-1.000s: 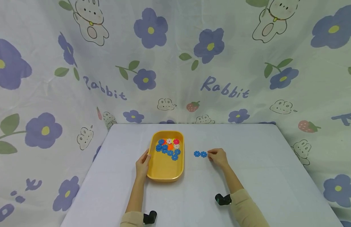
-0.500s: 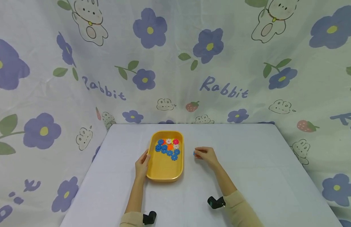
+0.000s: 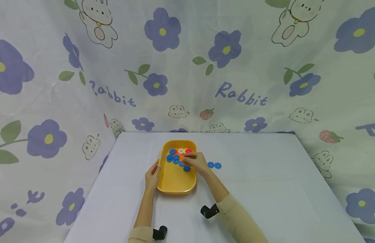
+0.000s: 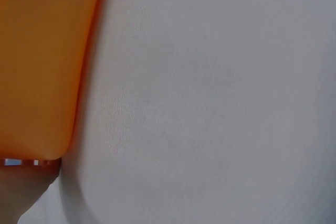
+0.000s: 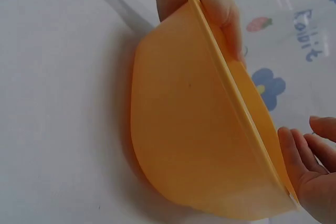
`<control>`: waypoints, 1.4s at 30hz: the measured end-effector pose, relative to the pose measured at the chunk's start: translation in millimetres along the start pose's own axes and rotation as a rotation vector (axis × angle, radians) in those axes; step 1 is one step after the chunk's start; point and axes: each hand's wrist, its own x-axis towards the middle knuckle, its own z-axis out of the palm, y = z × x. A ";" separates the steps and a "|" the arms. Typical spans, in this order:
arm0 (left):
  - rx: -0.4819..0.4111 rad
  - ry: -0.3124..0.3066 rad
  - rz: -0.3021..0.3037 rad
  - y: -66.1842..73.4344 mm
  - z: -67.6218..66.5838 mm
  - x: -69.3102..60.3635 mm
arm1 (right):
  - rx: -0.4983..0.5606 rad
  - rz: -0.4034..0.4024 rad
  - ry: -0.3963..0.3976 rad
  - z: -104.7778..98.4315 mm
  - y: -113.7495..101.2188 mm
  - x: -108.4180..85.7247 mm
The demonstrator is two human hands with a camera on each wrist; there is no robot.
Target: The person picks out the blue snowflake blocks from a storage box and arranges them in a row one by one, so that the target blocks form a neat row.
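The yellow tray (image 3: pixel 176 180) is gripped at its left rim by my left hand (image 3: pixel 152 175); the left wrist view shows that hand (image 4: pixel 23 192) at a corner of the tray (image 4: pixel 42 66). Inside the tray's upper half lie flower-shaped pieces, several blue (image 3: pixel 176 158), others white (image 3: pixel 180 151), red and orange. Over their right side is my right hand (image 3: pixel 197 162), covering some of them. In the right wrist view this hand (image 5: pixel 315 171) has its thumb apart from its bent fingers, with no piece visible between them.
Two blue flower pieces (image 3: pixel 214 165) lie side by side on the white tabletop (image 3: pixel 266 189), right of the tray. Patterned cloth (image 3: pixel 187 67) hangs behind the table and along its sides. A black device (image 3: pixel 210 211) shows at the right wrist.
My right hand has moved left from the two blue pieces on the table to above the tray, uncovering those pieces. My left hand and the tray stay in place.
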 end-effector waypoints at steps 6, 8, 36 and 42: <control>-0.004 -0.002 0.012 0.4 0.1 0.3 | -0.096 -0.003 -0.072 26.8 7.0 20.9; -0.001 -0.005 0.011 0.0 0.4 0.0 | -0.142 0.013 -0.053 33.9 11.0 26.2; -0.012 -0.015 0.020 -0.4 2.0 0.3 | -0.468 0.144 0.326 49.2 19.2 13.2; -0.007 -0.006 0.022 0.7 1.6 -0.3 | -0.402 0.157 0.269 51.6 21.3 13.5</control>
